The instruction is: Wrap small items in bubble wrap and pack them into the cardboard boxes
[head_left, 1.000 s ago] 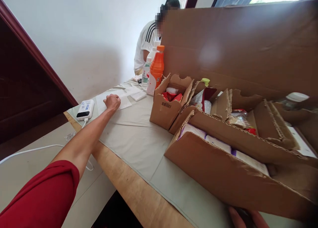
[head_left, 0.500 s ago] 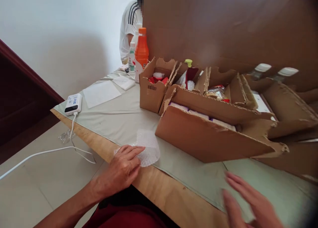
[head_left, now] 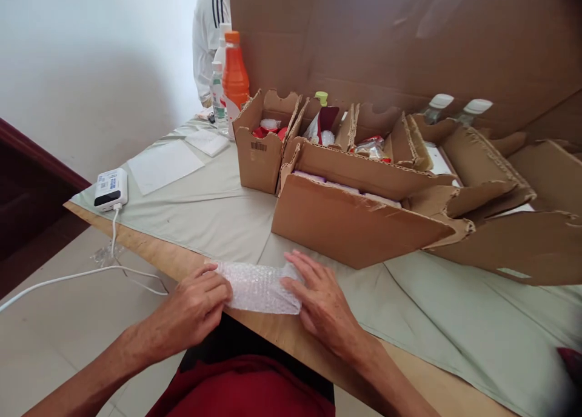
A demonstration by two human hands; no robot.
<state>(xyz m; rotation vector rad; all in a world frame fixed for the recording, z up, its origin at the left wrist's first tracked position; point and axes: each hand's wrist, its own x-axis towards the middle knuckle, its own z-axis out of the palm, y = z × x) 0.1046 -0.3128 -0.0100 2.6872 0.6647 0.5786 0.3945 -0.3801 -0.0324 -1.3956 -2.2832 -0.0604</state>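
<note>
A strip of clear bubble wrap (head_left: pixel 259 288) lies across the table's front edge, its surface wrinkled and shiny. My left hand (head_left: pixel 202 299) is closed on its left end, fingers curled over the plastic. At the right end, my right hand (head_left: pixel 325 296) touches the wrap with its fingers apart, and the plastic bunches up a little under them. Whether anything is inside the wrap, I cannot tell.
Cardboard boxes (head_left: pixel 350 223) with packaged goods stand beyond my hands, before a tall cardboard panel (head_left: pixel 364 35). An orange-capped bottle (head_left: pixel 235 71) stands behind. A white power bank (head_left: pixel 111 190) with a cable sits near the left corner. Someone in a white shirt (head_left: pixel 204 47) is behind.
My right hand has come in from the lower right to the wrap's right end. The bubble wrap now lies stretched out between both hands. The view has shifted to the right.
</note>
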